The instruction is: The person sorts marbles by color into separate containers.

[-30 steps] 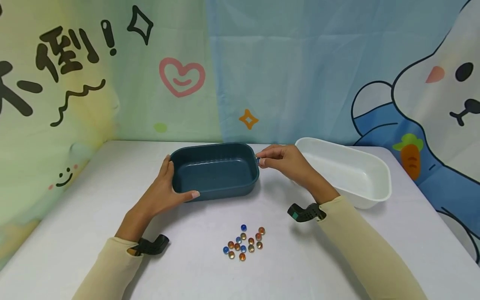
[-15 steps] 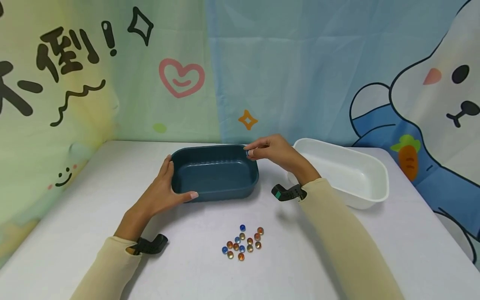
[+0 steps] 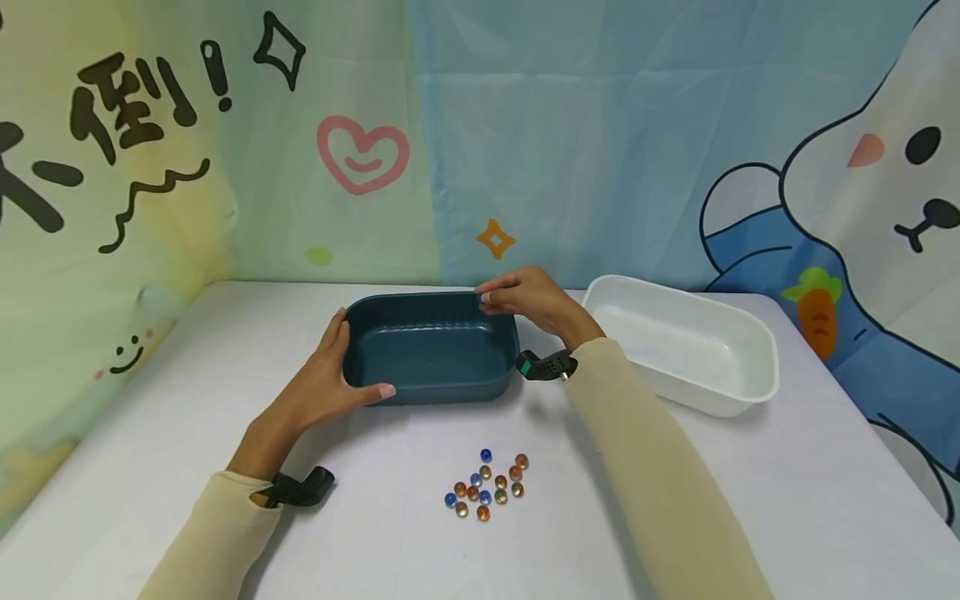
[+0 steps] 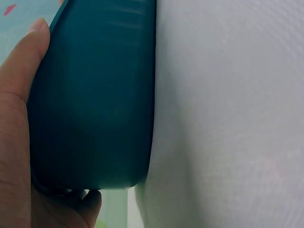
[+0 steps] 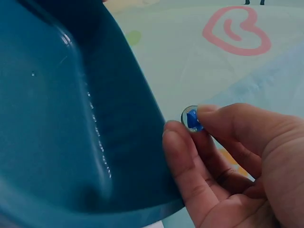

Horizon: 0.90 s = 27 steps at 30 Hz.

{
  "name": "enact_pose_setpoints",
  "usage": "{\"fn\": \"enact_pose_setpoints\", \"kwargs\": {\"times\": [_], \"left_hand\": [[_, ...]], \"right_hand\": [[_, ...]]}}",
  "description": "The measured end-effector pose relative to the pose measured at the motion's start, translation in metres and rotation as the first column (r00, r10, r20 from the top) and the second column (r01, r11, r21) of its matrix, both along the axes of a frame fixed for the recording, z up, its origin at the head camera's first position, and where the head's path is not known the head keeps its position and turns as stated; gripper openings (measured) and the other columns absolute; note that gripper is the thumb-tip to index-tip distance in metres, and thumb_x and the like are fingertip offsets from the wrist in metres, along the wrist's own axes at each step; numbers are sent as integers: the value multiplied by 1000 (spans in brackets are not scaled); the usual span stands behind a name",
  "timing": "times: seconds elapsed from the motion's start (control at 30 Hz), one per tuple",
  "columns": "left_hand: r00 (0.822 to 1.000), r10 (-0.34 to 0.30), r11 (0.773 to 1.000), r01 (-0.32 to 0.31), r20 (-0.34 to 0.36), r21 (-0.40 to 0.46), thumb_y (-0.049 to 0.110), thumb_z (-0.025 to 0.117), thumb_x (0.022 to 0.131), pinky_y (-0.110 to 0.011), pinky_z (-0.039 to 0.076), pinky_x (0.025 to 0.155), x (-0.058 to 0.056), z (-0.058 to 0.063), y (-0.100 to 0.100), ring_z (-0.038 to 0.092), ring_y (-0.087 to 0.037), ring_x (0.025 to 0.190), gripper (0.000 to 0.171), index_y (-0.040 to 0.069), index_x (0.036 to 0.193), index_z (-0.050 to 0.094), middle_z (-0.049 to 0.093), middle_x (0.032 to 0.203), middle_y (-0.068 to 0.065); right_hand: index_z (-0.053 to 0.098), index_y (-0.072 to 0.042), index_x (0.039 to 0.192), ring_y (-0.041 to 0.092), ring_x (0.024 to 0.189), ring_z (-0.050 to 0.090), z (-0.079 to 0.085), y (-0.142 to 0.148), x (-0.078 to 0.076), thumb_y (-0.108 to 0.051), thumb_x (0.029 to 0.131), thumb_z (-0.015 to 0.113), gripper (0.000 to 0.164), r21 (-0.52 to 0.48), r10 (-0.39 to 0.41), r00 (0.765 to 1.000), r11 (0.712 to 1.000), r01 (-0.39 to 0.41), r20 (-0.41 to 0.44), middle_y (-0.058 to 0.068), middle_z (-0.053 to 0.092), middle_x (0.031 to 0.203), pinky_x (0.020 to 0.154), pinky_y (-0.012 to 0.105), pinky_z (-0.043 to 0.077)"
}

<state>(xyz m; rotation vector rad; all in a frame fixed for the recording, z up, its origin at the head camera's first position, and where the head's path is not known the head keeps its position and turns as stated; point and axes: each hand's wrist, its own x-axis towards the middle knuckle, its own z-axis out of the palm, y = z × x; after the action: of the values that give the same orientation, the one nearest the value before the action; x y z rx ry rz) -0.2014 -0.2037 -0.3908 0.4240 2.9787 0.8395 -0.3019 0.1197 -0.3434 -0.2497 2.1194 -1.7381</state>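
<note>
A dark teal basin (image 3: 450, 390) sits at the back of the table. My left hand (image 3: 318, 387) grips its left end, the thumb on the front side and the fingers at the back left corner. In the left wrist view the thumb (image 4: 23, 66) presses along the basin's edge. Over the right back rim is my right hand (image 3: 534, 302). Between thumb and fingers it pinches a clear glass marble (image 5: 191, 119) with a blue swirl, plain in the right wrist view. Several marbles (image 3: 501, 482) in blue, orange and amber lie loose on the table in front.
To the right stands a white basin (image 3: 690, 333), set at an angle, close to my right forearm. A printed cloth (image 3: 615, 150) hangs behind the white-covered table (image 3: 360, 533). Each wrist wears a black strap device (image 3: 303, 490).
My right hand has moved left with the marble, from beside the teal basin's right end to over its back right rim. The left hand keeps its grip.
</note>
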Motion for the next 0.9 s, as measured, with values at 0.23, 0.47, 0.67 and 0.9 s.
{"fn": "enact_pose_setpoints", "kwargs": {"times": [0.23,0.47,0.67,0.9], "left_hand": [[1000,-5,1000,5,-12,19,65,71,75,-58,22,110,-1,0,0,10,-36,146,125,-3,153,2,-9,162,-8],[1000,-4,1000,4,-12,26,65,72,75,-58,22,110,0,-2,1,9,-36,146,125,-4,153,3,-9,162,-7],[1000,8,1000,-7,-17,23,65,72,74,-58,22,110,1,-1,1,9,-35,146,125,-4,153,4,-7,162,-10],[1000,7,1000,-7,-8,26,65,72,75,-58,22,110,0,-1,1,8,-35,146,125,-4,153,3,-9,162,-7]], "right_hand": [[59,8,127,24,105,64,1,-2,-4,-3,96,60,32,6,-2,1000,1000,2,4,22,58,128,95,37,48],[60,7,125,26,102,65,1,-2,-1,-3,97,58,30,1,0,1000,1000,0,11,21,60,122,96,41,47],[57,10,127,25,101,66,1,-3,-1,0,98,55,31,-8,10,1000,1000,-10,-4,27,56,127,97,43,46],[58,9,127,27,103,64,-3,-1,0,-2,98,56,31,1,24,999,1000,-24,-27,29,55,128,99,45,44]]}}
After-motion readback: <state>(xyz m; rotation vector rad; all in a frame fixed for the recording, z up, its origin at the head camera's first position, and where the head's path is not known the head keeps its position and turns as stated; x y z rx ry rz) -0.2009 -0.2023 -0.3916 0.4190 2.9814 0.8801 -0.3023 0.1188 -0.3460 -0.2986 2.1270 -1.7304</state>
